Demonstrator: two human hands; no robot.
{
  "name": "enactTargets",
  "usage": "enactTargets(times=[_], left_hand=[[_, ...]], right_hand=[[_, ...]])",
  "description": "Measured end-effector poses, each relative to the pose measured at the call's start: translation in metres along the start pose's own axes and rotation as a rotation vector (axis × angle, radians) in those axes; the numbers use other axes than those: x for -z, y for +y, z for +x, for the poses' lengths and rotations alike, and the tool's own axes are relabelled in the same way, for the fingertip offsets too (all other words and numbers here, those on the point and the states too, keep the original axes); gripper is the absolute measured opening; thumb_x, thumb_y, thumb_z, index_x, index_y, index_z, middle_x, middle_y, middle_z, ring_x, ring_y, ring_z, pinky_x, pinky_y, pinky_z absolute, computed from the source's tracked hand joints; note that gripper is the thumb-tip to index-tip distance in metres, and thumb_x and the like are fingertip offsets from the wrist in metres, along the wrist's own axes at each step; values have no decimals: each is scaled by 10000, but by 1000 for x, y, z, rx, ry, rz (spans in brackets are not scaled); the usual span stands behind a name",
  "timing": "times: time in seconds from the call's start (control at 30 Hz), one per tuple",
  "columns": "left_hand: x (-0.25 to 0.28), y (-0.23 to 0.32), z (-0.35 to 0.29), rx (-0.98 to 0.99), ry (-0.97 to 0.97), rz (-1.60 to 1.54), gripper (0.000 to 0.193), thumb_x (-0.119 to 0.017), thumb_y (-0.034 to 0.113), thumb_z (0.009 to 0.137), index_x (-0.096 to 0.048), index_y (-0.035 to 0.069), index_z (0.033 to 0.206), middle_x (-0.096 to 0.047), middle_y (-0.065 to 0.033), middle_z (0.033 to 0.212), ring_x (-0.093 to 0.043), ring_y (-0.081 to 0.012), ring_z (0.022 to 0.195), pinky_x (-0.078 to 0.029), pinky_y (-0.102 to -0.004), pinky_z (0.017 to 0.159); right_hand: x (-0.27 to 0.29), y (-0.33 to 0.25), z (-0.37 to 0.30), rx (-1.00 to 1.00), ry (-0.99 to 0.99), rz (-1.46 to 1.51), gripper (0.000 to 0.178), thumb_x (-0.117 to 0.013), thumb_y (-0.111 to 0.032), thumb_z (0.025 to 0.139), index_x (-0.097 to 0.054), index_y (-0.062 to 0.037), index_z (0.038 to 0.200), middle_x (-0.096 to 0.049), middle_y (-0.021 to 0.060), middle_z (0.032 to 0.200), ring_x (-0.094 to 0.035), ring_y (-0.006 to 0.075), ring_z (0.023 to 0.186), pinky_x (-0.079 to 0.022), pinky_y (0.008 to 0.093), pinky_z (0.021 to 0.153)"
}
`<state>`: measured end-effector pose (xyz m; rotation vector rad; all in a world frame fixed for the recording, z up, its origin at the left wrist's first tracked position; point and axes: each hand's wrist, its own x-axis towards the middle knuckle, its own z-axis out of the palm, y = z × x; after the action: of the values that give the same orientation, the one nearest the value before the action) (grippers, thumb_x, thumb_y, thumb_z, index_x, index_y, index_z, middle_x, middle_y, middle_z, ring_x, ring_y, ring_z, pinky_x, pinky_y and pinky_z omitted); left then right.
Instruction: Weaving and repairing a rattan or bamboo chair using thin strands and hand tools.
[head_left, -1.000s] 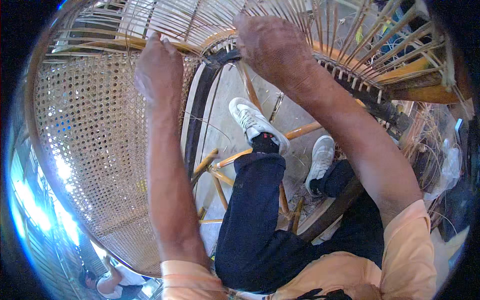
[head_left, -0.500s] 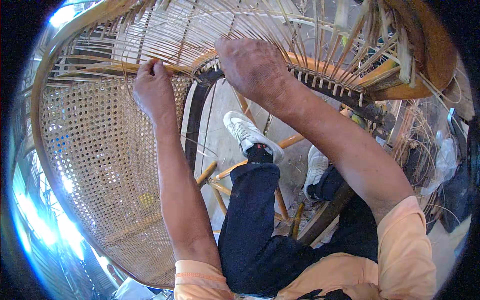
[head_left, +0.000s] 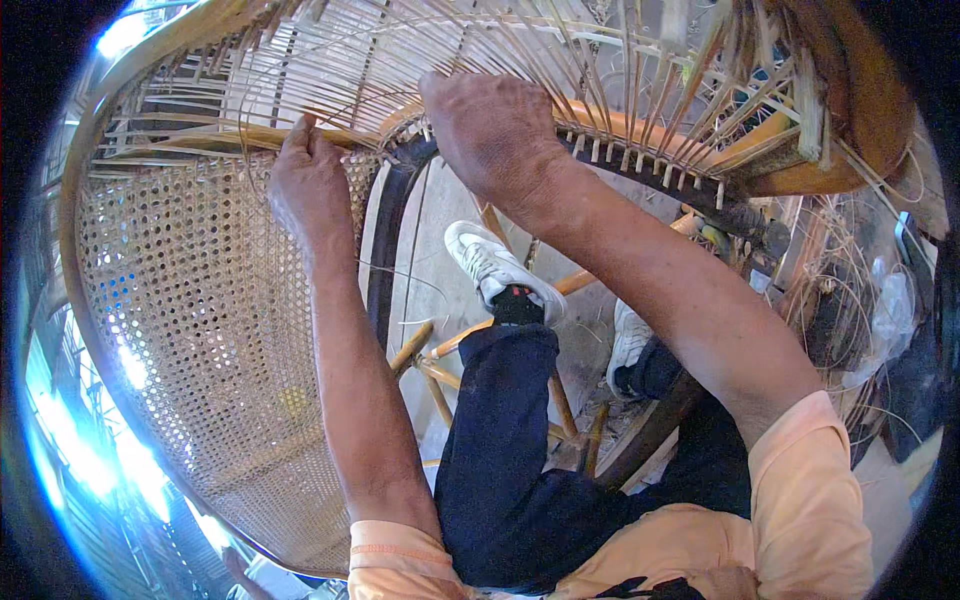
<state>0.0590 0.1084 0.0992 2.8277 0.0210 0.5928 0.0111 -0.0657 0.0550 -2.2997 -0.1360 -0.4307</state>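
A rattan chair frame with woven cane webbing (head_left: 200, 270) stands before me on the left. Many stiff cane strips (head_left: 420, 50) fan out across its top, and their cut ends poke through a dark curved rail (head_left: 640, 172). My left hand (head_left: 312, 190) is closed at the webbing's upper edge, thumb and fingertips pinched on a thin cane strand beside a light rattan strip (head_left: 225, 140). My right hand (head_left: 490, 135) is curled over the dark rail near its bend, among the fanned strips. Its fingertips are turned away, so whatever it grips is hidden.
A thick rattan pole (head_left: 840, 90) curves down at the upper right. Rattan legs and rungs (head_left: 440, 375) cross below, near my white shoe (head_left: 490, 262). Loose cane strands and a clear plastic bag (head_left: 890, 315) lie at the right.
My right hand has shifted slightly left along the rail, uncovering more strip ends. My left hand stays in nearly the same place, its fingertips a little higher.
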Motion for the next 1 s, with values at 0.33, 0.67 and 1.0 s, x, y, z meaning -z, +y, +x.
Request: enactTargets(times=[0.33, 0.67, 1.0], left_hand=[[6, -2, -5, -187, -25, 382, 199, -516, 251, 876, -611, 86, 936, -657, -185, 787, -643, -364, 732, -492, -451, 668], [16, -64, -73, 40, -46, 304, 189, -497, 256, 871, -565, 89, 929, -623, -223, 727, -614, -410, 672, -464, -512, 595], [20, -79, -94, 124, 41, 65, 134, -519, 187, 838, -593, 75, 850, -629, -165, 711, -623, -345, 625, -471, -459, 586]], right_hand=[[-10, 0, -3, -5, 50, -17, 100, -525, -120, 793, -610, -71, 814, -655, 127, 788, -671, 281, 734, -539, 415, 610], [-37, 1, -14, 133, 211, -261, 94, -544, -140, 746, -606, -91, 797, -597, 98, 797, -635, 263, 752, -490, 377, 588], [-49, -9, -13, -3, 115, -251, 192, -578, -207, 833, -616, -125, 1002, -603, 106, 882, -627, 303, 755, -496, 435, 654]])
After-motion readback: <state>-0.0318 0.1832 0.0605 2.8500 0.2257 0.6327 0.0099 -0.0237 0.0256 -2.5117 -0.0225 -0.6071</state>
